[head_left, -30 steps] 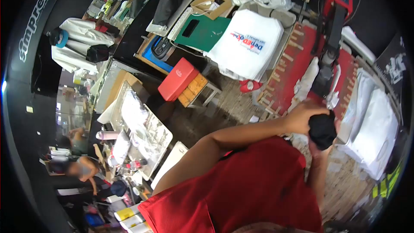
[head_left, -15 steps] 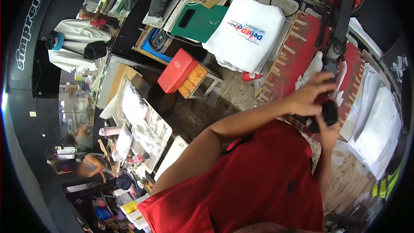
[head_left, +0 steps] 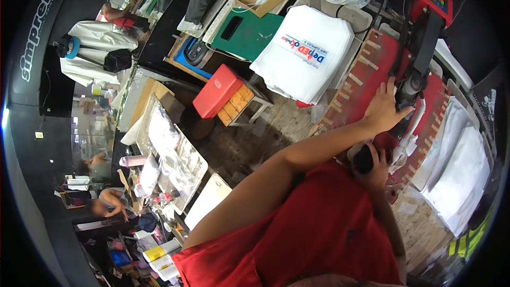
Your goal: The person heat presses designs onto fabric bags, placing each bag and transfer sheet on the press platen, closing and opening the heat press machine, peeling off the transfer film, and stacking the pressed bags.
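Observation:
My left hand [head_left: 385, 109] is spread flat over the red heat press [head_left: 366, 93], its fingers apart close to the press's dark central post [head_left: 411, 87]. Lower down, my right hand [head_left: 376, 167] has its fingers wrapped round a black round-ended grip [head_left: 363, 160], which looks like the press's handle; the palm side is hidden. White cloth [head_left: 405, 151] is wrapped on the press beside that hand. A red control box [head_left: 433, 0] with lit red digits sits at the press's far end.
A stack of white printed bags [head_left: 305, 53] lies left of the press, with more white sheets [head_left: 457, 165] to its right. A red box [head_left: 218, 91] rests on a wooden stool [head_left: 236, 107]. Another person [head_left: 111, 202] is at the far left.
My left hand has left the black grip and spread out over the press. My right hand and the grip have moved left and down. The view has shifted slightly.

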`<move>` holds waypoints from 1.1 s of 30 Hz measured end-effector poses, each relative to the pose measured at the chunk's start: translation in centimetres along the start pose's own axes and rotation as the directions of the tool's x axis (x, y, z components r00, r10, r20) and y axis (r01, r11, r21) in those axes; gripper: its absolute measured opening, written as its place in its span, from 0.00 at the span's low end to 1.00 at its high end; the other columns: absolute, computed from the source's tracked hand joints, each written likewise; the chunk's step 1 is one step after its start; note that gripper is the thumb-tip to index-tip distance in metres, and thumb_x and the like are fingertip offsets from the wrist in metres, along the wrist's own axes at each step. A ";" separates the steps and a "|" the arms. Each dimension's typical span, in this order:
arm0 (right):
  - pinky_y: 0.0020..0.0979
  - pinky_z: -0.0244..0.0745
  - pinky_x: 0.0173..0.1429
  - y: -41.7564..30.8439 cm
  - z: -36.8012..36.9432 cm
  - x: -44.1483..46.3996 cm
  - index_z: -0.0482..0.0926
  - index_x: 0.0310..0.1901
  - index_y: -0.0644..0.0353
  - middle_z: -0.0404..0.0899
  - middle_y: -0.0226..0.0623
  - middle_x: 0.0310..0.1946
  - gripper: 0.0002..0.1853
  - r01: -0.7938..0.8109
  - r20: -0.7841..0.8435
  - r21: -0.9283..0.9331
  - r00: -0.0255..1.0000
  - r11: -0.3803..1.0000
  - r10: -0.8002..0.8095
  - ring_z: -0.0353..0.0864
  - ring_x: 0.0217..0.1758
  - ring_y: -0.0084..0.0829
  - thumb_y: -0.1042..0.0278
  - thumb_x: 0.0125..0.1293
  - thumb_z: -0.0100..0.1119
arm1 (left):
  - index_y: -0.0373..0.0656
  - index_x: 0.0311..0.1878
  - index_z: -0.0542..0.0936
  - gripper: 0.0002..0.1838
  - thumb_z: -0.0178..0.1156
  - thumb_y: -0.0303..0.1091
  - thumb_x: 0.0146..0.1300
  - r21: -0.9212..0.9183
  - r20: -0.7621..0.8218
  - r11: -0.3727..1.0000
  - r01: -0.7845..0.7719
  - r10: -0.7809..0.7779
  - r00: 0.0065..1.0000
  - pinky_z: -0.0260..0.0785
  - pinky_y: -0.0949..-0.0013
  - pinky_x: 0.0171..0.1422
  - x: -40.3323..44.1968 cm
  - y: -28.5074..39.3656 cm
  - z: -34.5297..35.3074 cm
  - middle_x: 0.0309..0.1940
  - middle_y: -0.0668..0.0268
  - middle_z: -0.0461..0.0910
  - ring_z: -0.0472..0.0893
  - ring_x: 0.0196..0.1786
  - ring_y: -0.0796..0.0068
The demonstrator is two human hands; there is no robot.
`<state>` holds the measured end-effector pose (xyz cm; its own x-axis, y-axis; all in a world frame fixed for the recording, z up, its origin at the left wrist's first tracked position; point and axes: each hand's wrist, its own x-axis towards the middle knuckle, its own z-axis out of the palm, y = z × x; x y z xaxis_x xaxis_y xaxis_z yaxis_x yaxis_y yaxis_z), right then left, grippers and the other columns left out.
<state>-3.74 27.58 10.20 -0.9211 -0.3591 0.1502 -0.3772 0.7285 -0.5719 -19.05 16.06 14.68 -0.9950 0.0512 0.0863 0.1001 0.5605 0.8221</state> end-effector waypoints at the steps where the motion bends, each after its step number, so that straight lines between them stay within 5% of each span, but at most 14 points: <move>1: 0.53 0.81 0.45 -0.1 0.1 0.1 0.71 0.67 0.47 0.76 0.55 0.50 0.47 -0.016 -0.006 0.011 1.000 1.000 0.016 0.83 0.45 0.58 0.53 0.41 0.78 | 0.26 0.75 0.49 0.57 0.68 0.59 0.60 -0.042 0.001 0.999 0.002 -0.002 1.000 0.68 0.48 0.68 0.0 -0.1 -0.1 0.64 0.34 0.64 0.69 0.66 0.35; 6: 0.52 0.83 0.43 -0.3 -0.4 0.8 0.71 0.68 0.46 0.79 0.50 0.45 0.47 -0.017 -0.035 0.108 0.999 0.994 0.021 0.85 0.40 0.53 0.52 0.41 0.77 | 0.32 0.74 0.50 0.56 0.71 0.58 0.58 -0.155 0.021 0.986 0.062 -0.059 0.998 0.70 0.48 0.67 0.1 0.2 -0.4 0.65 0.35 0.68 0.72 0.66 0.33; 19: 0.50 0.83 0.48 -0.8 -0.1 0.7 0.70 0.67 0.56 0.81 0.50 0.49 0.46 0.019 -0.060 0.133 0.998 0.991 -0.012 0.84 0.45 0.55 0.54 0.42 0.74 | 0.31 0.70 0.55 0.50 0.71 0.54 0.58 -0.107 0.032 0.991 0.078 -0.075 0.997 0.72 0.47 0.64 0.0 -0.6 -0.1 0.59 0.36 0.71 0.75 0.62 0.34; 22: 0.50 0.83 0.49 -0.8 0.3 0.5 0.70 0.67 0.57 0.83 0.48 0.47 0.45 0.077 -0.133 0.079 0.989 0.994 -0.066 0.85 0.45 0.54 0.52 0.45 0.74 | 0.31 0.62 0.62 0.46 0.74 0.54 0.53 -0.136 -0.009 0.989 0.065 -0.067 0.998 0.73 0.49 0.60 0.0 -1.4 0.7 0.54 0.38 0.74 0.78 0.58 0.39; 24: 0.50 0.83 0.46 -1.3 0.0 -0.4 0.70 0.69 0.56 0.82 0.54 0.44 0.48 -0.037 -0.112 0.026 0.993 0.999 0.040 0.85 0.42 0.54 0.48 0.44 0.76 | 0.25 0.64 0.61 0.55 0.73 0.64 0.50 0.052 0.077 0.956 0.289 -0.292 0.953 0.77 0.52 0.57 0.4 -0.3 0.1 0.51 0.37 0.81 0.83 0.55 0.41; 25: 0.48 0.83 0.44 -1.1 0.3 -0.7 0.69 0.70 0.54 0.81 0.57 0.44 0.50 -0.001 -0.155 -0.015 0.988 1.000 -0.001 0.85 0.41 0.54 0.47 0.43 0.76 | 0.18 0.70 0.54 0.68 0.67 0.76 0.49 0.000 0.231 0.943 0.333 -0.324 0.917 0.74 0.51 0.62 0.6 0.5 -1.5 0.56 0.32 0.77 0.80 0.60 0.41; 26: 0.47 0.83 0.44 -1.5 0.1 -0.8 0.68 0.71 0.53 0.80 0.55 0.45 0.51 -0.037 -0.156 -0.034 0.987 0.999 0.031 0.85 0.41 0.54 0.46 0.42 0.77 | 0.16 0.68 0.57 0.69 0.67 0.77 0.47 0.005 0.243 0.949 0.316 -0.308 0.920 0.75 0.53 0.62 0.9 0.2 -1.2 0.53 0.34 0.79 0.81 0.59 0.40; 27: 0.47 0.83 0.44 -1.6 0.3 -0.7 0.67 0.71 0.53 0.80 0.54 0.46 0.52 -0.024 -0.191 -0.058 0.982 0.998 0.012 0.85 0.41 0.53 0.47 0.41 0.76 | 0.15 0.63 0.65 0.66 0.68 0.77 0.46 0.055 0.053 0.983 0.177 -0.180 0.982 0.76 0.54 0.60 1.4 -1.9 1.4 0.50 0.35 0.82 0.82 0.57 0.41; 29: 0.46 0.83 0.46 -2.3 -0.3 -0.8 0.69 0.67 0.58 0.82 0.50 0.46 0.45 -0.065 -0.164 -0.063 0.985 0.996 0.054 0.85 0.44 0.51 0.50 0.44 0.72 | 0.21 0.58 0.72 0.57 0.74 0.70 0.43 -0.062 0.218 0.959 0.276 -0.257 0.941 0.75 0.56 0.62 2.3 -2.0 0.7 0.54 0.37 0.81 0.82 0.59 0.47; 33: 0.47 0.83 0.42 -3.0 -0.3 -1.3 0.69 0.64 0.57 0.83 0.54 0.38 0.44 -0.078 -0.269 -0.065 0.961 0.995 0.058 0.86 0.37 0.53 0.49 0.44 0.72 | 0.26 0.56 0.79 0.54 0.73 0.71 0.42 -0.046 0.245 0.943 0.328 -0.308 0.919 0.73 0.57 0.63 3.0 -2.5 1.3 0.53 0.38 0.82 0.81 0.61 0.48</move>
<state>-1.44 25.98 11.95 -0.9333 -0.1460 0.3280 -0.3093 0.7908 -0.5281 -22.31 15.87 12.17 -0.9472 0.0768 -0.3113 -0.2317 0.5073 0.8301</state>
